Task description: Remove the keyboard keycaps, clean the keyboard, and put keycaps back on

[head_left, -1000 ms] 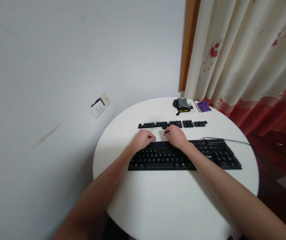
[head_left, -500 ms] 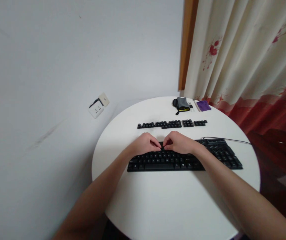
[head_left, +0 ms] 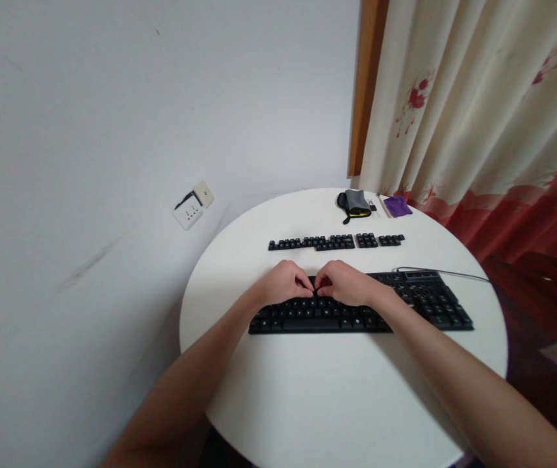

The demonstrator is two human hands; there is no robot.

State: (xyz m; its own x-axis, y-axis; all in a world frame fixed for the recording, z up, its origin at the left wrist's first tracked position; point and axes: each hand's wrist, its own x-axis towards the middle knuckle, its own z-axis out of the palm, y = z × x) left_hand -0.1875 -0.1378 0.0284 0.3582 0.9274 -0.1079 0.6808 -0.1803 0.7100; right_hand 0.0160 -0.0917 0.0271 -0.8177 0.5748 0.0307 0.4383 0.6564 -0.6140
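Note:
A black keyboard lies across the white round table in front of me. My left hand is over its upper middle rows, with thumb and forefinger pinched at a small black keycap. From the other side my right hand pinches at the same keycap, its fingertips almost touching the left ones. Both hands hide much of the upper rows. Behind the keyboard, loose black keycaps are laid out in rows and groups.
A grey and black cloth pouch and a purple cloth lie at the table's far edge. A thin cable runs off to the right. The wall with a socket is on the left, a curtain on the right.
My right hand has shifted slightly left and down, bringing its fingertips closer to my left hand's. My left hand stays nearly where it was.

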